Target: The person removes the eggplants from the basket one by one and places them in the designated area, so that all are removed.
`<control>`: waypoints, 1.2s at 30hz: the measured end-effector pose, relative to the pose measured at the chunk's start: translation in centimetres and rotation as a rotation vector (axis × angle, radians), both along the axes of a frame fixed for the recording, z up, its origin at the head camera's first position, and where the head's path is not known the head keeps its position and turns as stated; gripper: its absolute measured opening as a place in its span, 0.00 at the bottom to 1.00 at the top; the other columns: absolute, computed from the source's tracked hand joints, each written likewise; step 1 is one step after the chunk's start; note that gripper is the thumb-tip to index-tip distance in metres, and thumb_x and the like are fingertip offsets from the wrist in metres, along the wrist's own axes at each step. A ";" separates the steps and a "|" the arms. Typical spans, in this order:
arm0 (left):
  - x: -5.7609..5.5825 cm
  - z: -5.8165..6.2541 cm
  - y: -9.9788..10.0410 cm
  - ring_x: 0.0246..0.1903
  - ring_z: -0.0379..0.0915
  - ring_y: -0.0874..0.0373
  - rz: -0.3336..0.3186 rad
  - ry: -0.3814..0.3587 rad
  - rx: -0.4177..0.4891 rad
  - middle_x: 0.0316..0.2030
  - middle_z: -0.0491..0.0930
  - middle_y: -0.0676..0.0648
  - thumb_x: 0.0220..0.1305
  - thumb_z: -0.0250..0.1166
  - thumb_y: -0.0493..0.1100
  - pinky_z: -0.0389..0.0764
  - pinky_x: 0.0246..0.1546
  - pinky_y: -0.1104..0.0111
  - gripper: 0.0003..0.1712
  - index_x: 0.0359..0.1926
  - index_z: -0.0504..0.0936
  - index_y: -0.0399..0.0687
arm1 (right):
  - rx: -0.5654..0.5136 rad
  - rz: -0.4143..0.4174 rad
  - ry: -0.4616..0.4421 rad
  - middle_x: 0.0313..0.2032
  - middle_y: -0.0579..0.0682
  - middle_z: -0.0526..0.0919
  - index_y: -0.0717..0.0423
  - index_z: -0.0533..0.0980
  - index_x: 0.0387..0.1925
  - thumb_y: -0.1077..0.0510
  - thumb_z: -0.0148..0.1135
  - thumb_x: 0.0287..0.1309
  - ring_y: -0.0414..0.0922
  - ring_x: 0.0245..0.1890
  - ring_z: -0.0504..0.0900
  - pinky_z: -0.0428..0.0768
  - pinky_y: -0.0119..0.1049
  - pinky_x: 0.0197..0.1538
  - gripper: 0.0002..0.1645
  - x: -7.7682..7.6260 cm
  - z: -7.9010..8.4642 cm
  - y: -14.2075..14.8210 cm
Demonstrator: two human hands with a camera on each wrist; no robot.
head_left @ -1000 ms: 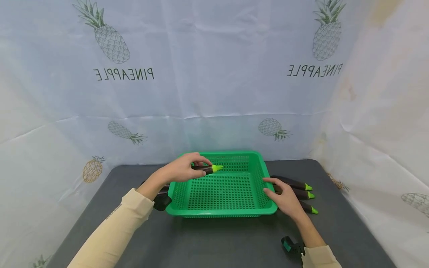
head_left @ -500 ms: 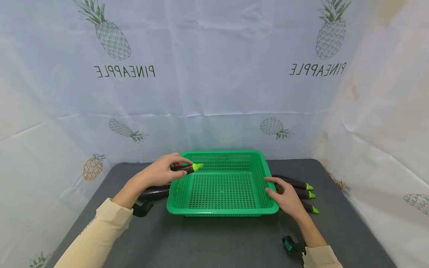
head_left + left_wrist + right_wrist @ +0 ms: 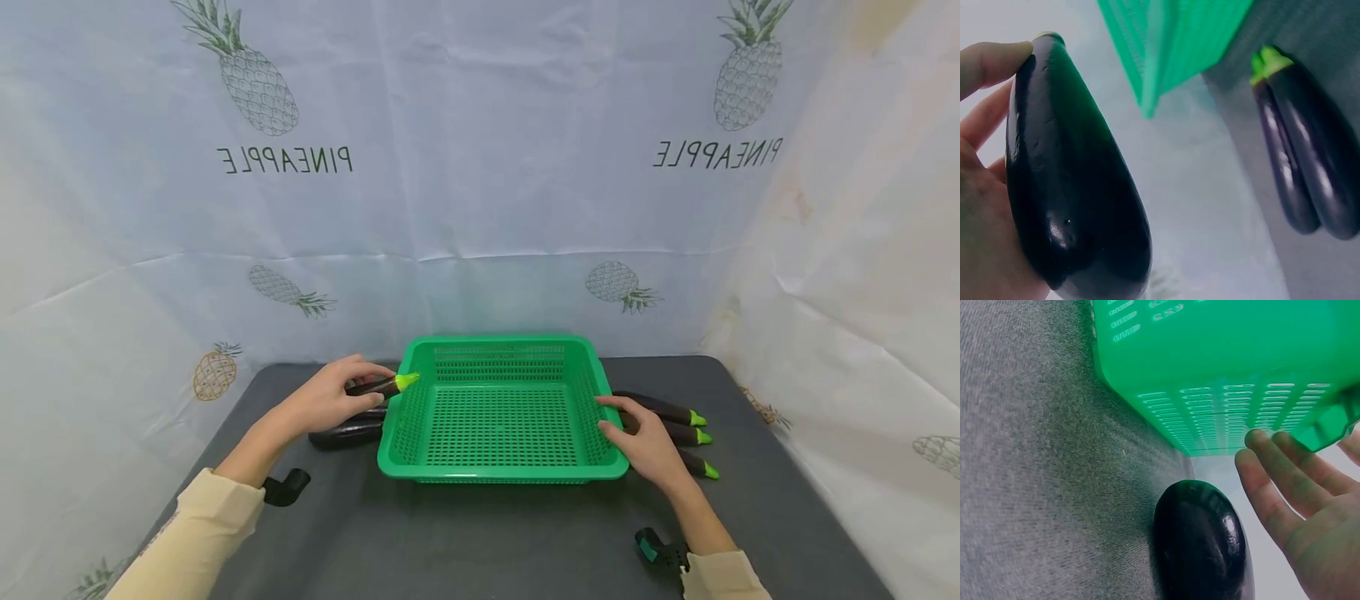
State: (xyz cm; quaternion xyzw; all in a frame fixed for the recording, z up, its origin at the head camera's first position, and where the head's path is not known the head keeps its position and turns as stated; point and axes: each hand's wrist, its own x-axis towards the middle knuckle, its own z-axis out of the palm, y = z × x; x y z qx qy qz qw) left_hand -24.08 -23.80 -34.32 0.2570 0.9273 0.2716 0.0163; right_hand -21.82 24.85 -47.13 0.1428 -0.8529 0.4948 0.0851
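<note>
In the head view my left hand (image 3: pixel 330 396) grips a dark purple eggplant (image 3: pixel 1079 181) near the basket's left rim, its green stem end (image 3: pixel 407 381) pointing right over that rim. The left wrist view shows the thumb at the stem end and fingers behind the body. A green plastic basket (image 3: pixel 502 476) with slotted walls stands on the table, its inside bare. My right hand (image 3: pixel 645 442) holds the basket's right rim, thumb and index finger over it; in the right wrist view the other fingers lie along the outer wall.
Two more eggplants (image 3: pixel 1310 144) lie side by side on the dark grey table (image 3: pixel 465 542), left of the basket. Three eggplants (image 3: pixel 684 435) lie at its right, partly behind my right hand. A pineapple-print cloth (image 3: pixel 480 192) hangs close behind.
My left hand has carried the eggplant leftward, from over the basket to its left rim. The right hand keeps its hold on the right rim; the view has shifted slightly.
</note>
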 end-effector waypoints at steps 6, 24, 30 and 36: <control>0.2 -1.2 -1.5 0.34 0.65 0.55 0.044 0.017 0.013 0.37 0.72 0.52 0.71 0.65 0.44 0.68 0.33 0.60 0.19 0.61 0.82 0.48 | -0.004 0.006 -0.002 0.67 0.61 0.72 0.57 0.74 0.66 0.55 0.62 0.72 0.40 0.46 0.81 0.79 0.37 0.39 0.25 0.0 0.0 0.2; 0.3 -5.7 -4.6 0.37 0.68 0.56 0.094 -0.045 -0.010 0.41 0.75 0.50 0.70 0.66 0.42 0.73 0.36 0.59 0.20 0.61 0.82 0.42 | -0.021 -0.015 -0.021 0.66 0.62 0.73 0.57 0.74 0.67 0.57 0.62 0.72 0.49 0.47 0.83 0.81 0.37 0.41 0.25 0.0 0.2 -0.1; 0.3 -7.1 -4.3 0.36 0.69 0.57 0.055 -0.038 -0.011 0.42 0.78 0.49 0.70 0.67 0.40 0.73 0.35 0.61 0.20 0.61 0.82 0.40 | -0.035 -0.008 -0.026 0.66 0.62 0.73 0.58 0.73 0.67 0.58 0.62 0.71 0.51 0.48 0.83 0.82 0.38 0.41 0.26 0.1 0.3 -0.1; 0.5 -8.3 -4.0 0.39 0.71 0.57 0.039 -0.031 -0.022 0.43 0.79 0.48 0.69 0.67 0.40 0.74 0.36 0.61 0.21 0.61 0.82 0.39 | -0.016 -0.013 -0.021 0.66 0.62 0.73 0.56 0.74 0.67 0.56 0.61 0.73 0.49 0.48 0.82 0.81 0.38 0.42 0.25 0.1 0.2 -0.1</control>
